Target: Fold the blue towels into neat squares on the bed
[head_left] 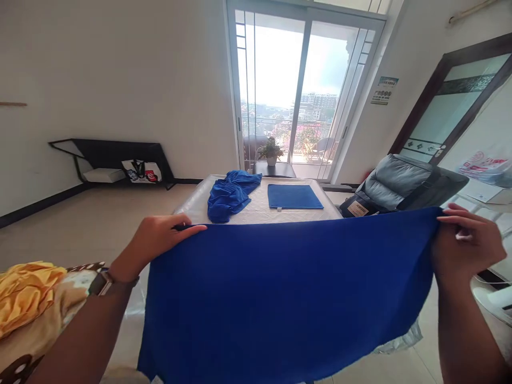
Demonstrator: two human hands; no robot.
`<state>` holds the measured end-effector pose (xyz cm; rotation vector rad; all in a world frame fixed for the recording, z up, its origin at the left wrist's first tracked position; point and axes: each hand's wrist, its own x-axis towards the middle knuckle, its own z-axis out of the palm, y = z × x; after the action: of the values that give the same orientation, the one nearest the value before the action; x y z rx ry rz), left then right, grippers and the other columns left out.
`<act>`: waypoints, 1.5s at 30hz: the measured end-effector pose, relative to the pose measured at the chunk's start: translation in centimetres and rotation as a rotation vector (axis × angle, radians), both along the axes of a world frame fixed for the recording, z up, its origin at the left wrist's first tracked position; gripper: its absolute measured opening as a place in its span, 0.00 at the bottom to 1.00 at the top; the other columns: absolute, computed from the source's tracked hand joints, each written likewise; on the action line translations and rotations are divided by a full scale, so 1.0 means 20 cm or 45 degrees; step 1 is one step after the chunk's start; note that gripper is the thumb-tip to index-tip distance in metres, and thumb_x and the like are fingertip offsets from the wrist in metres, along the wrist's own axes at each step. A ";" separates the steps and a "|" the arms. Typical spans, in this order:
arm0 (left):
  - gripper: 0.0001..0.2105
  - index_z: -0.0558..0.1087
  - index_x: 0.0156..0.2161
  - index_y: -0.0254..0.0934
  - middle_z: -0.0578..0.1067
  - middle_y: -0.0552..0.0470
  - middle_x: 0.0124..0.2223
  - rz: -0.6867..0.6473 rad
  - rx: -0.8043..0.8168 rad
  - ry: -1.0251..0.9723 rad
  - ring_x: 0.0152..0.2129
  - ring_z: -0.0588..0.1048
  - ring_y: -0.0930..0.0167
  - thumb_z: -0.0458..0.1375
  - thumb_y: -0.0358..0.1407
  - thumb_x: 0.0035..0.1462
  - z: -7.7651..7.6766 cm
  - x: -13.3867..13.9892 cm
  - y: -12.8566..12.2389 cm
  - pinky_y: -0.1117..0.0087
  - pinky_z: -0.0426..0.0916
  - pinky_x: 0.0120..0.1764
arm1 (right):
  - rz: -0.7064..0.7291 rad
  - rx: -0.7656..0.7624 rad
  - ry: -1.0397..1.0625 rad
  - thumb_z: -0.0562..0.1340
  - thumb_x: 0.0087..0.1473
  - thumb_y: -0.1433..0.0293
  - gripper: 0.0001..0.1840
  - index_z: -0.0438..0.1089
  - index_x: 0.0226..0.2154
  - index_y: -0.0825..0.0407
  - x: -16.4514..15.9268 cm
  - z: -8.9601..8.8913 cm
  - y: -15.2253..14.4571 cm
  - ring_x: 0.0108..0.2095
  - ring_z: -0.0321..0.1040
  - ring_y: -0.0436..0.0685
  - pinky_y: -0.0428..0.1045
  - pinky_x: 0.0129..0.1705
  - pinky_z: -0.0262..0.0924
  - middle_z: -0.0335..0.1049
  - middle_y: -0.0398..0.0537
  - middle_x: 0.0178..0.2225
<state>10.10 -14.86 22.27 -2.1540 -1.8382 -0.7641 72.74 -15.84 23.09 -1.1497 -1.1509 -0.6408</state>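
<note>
A blue towel (288, 288) hangs stretched wide in front of me, its top edge pulled nearly straight. My left hand (164, 234) pinches the upper left part of that edge, thumb pressed along it. At the upper right corner, my right hand (468, 240) grips the cloth between thumb and fingers. Beyond the towel, a crumpled blue cloth (230, 194) lies on the left of the covered table (258, 213). To its right rests a flat, neatly folded blue towel (295, 196) with a small white tag. The hanging towel hides the near part of the table.
Yellow cloth (30, 293) and a patterned blanket are heaped at lower left. A grey recliner (404, 181) with a dark bag stands at right. Behind the table, a potted plant (271, 151) sits before the sliding glass door. A black rack (120, 160) leans by the left wall.
</note>
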 end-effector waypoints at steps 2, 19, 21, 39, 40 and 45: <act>0.28 0.76 0.29 0.44 0.76 0.57 0.25 -0.009 -0.271 0.010 0.26 0.75 0.69 0.50 0.65 0.57 -0.15 -0.01 0.10 0.71 0.61 0.33 | 0.055 -0.094 -0.052 0.62 0.59 0.66 0.09 0.73 0.28 0.46 -0.05 -0.14 0.06 0.45 0.77 0.63 0.56 0.42 0.66 0.79 0.50 0.38; 0.19 0.69 0.33 0.37 0.69 0.55 0.25 0.130 -0.515 0.092 0.26 0.68 0.70 0.51 0.51 0.66 -0.66 -0.04 0.74 0.71 0.53 0.32 | 0.153 -1.285 -0.187 0.54 0.57 0.70 0.15 0.78 0.37 0.49 -0.07 -0.98 0.86 0.43 0.74 0.62 0.53 0.50 0.64 0.79 0.52 0.42; 0.20 0.67 0.32 0.37 0.63 0.59 0.23 0.109 -0.478 0.018 0.24 0.63 0.72 0.52 0.53 0.65 -0.68 -0.06 0.80 0.71 0.50 0.31 | 0.118 -1.294 -0.205 0.54 0.58 0.71 0.16 0.78 0.37 0.50 -0.06 -1.00 0.90 0.43 0.74 0.62 0.53 0.50 0.64 0.78 0.53 0.43; 0.21 0.71 0.51 0.35 0.78 0.41 0.46 0.165 -0.342 -0.128 0.45 0.76 0.60 0.46 0.47 0.65 -0.95 -0.42 0.88 0.61 0.68 0.51 | 0.534 -1.818 0.592 0.68 0.47 0.46 0.47 0.61 0.63 0.51 0.08 -0.84 0.40 0.41 0.77 0.65 0.55 0.42 0.72 0.78 0.57 0.44; 0.22 0.71 0.52 0.33 0.77 0.40 0.46 0.159 -0.314 -0.140 0.45 0.76 0.60 0.46 0.46 0.64 -0.97 -0.45 0.85 0.59 0.67 0.53 | 0.588 -1.855 0.623 0.70 0.45 0.44 0.48 0.63 0.62 0.49 0.09 -0.82 0.30 0.41 0.77 0.65 0.56 0.41 0.73 0.78 0.56 0.44; 0.21 0.73 0.51 0.36 0.75 0.39 0.50 0.124 -0.232 -0.126 0.49 0.74 0.58 0.47 0.46 0.62 -1.01 -0.48 0.70 0.56 0.66 0.58 | 0.793 -1.742 0.617 0.71 0.40 0.42 0.37 0.75 0.48 0.46 0.03 -0.77 0.03 0.47 0.76 0.68 0.57 0.49 0.73 0.79 0.54 0.43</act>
<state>0.52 -0.82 2.13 -2.1481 -2.1221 -0.7194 73.30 -15.23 7.68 -1.7515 -1.3858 1.0516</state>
